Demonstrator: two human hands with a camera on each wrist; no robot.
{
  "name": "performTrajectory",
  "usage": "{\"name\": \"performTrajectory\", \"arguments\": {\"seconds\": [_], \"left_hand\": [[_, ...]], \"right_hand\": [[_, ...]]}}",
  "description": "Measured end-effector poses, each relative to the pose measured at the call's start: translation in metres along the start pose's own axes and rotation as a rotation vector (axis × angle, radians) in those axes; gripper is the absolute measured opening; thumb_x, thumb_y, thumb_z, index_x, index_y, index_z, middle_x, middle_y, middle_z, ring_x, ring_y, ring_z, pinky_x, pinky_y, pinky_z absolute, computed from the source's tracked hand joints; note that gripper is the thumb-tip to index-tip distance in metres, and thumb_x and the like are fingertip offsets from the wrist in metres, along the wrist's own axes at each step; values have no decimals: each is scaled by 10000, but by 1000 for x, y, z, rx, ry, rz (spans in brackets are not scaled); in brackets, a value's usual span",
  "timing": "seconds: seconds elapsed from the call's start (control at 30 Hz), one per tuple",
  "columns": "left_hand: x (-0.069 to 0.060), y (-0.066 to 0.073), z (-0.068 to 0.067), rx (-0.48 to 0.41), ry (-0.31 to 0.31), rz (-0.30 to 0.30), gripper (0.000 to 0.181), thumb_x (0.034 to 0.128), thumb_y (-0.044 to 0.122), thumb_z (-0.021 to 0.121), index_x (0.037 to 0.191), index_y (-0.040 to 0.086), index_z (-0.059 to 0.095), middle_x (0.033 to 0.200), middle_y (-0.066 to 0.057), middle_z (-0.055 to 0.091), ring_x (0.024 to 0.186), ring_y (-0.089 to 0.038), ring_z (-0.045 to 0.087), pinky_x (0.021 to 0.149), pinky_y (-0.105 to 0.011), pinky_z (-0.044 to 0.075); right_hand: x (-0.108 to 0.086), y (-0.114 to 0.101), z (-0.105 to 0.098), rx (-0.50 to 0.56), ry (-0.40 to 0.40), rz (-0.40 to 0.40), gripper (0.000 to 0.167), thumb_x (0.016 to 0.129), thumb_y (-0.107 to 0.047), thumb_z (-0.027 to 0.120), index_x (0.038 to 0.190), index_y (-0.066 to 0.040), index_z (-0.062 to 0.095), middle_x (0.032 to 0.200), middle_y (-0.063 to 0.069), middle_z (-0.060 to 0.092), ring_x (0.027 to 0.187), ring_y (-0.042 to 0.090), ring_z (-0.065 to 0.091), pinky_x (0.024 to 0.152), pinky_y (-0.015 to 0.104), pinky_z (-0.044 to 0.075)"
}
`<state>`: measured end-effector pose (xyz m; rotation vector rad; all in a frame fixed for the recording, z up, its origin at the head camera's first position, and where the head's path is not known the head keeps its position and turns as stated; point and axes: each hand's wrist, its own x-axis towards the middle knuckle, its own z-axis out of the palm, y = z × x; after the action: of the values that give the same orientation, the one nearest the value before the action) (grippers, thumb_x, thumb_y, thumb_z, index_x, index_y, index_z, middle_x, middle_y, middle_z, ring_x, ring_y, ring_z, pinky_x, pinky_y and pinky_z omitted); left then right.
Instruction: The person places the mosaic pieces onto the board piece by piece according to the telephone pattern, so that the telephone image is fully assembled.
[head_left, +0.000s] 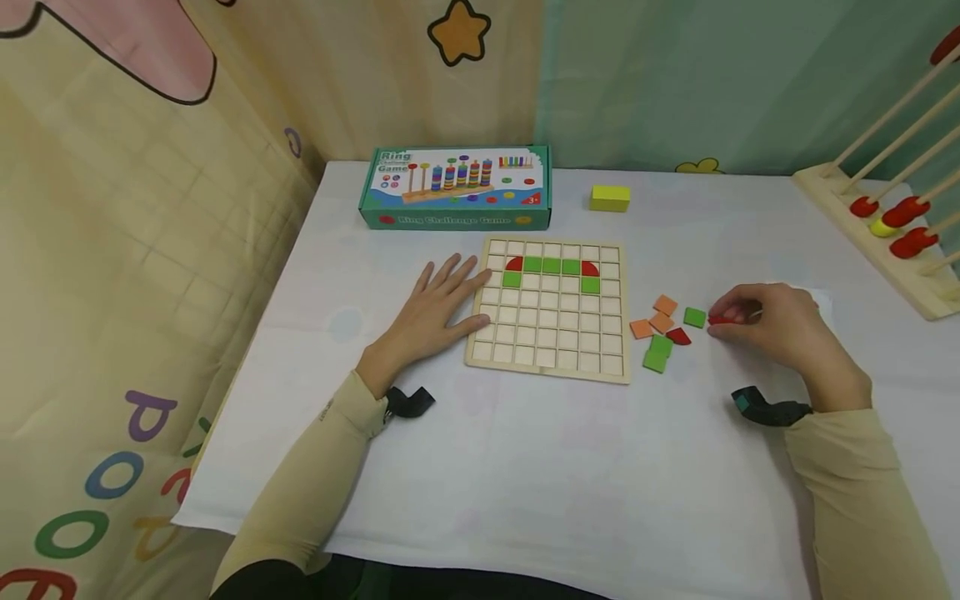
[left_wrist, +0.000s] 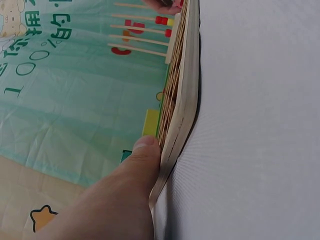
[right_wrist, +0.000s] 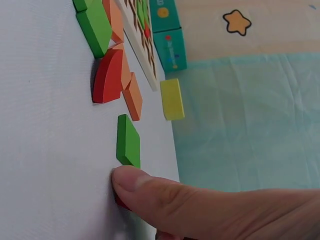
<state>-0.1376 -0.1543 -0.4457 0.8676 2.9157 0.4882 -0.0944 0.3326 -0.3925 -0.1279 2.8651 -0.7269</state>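
Observation:
A square wooden grid board (head_left: 547,371) lies on the white table. Green square tiles (head_left: 551,265) form a row near its top, with red quarter-round tiles at both ends and a green tile below each. My left hand (head_left: 423,321) rests at the board's left edge, fingers spread, the thumb (left_wrist: 142,155) against its side in the left wrist view. Right of the loose tiles, my right hand (head_left: 780,325) pinches a red tile (head_left: 722,319) low at the table, mostly hidden by the fingers. Close to it lies a green square tile (right_wrist: 128,142).
Between board and right hand lie orange tiles (head_left: 664,306), green tiles (head_left: 655,360) and a red quarter-round tile (head_left: 678,336). Behind stand a Ring Challenge Game box (head_left: 455,219) and a yellow block (head_left: 610,198). A wooden peg rack (head_left: 862,225) with rings occupies the far right.

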Motion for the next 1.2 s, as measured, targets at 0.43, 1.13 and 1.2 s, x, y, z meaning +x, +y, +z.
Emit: {"name": "performTrajectory", "arguments": {"seconds": [0.43,1.13,1.2], "left_hand": [[0,0,1,11,2,15,817,1022,627,557,1694,279,249,1777,-35,172,1660,-278,37,1334,-533,-38],[-2,1,0,-1,14,2,812,1009,622,575,1685,282,281,1776,-27,181,1661,-269,40,1335,-526,-45],[-1,0,0,-3,13,8,808,1012,617,575,1686,283,279,1776,-28,181,1661,-270,40,1335,-524,-44]], "right_hand": [[4,-38,5,74,92,-101,129,953,-143,799,1061,-73,787,907,70,721,884,225,622,685,107,448],[38,-143,72,199,-42,-217,75,973,-126,763,1035,-86,772,915,74,742,861,233,681,791,359,526],[37,-143,75,186,-38,-217,68,971,-126,765,1028,-91,774,909,69,747,851,227,682,785,358,532]]}}
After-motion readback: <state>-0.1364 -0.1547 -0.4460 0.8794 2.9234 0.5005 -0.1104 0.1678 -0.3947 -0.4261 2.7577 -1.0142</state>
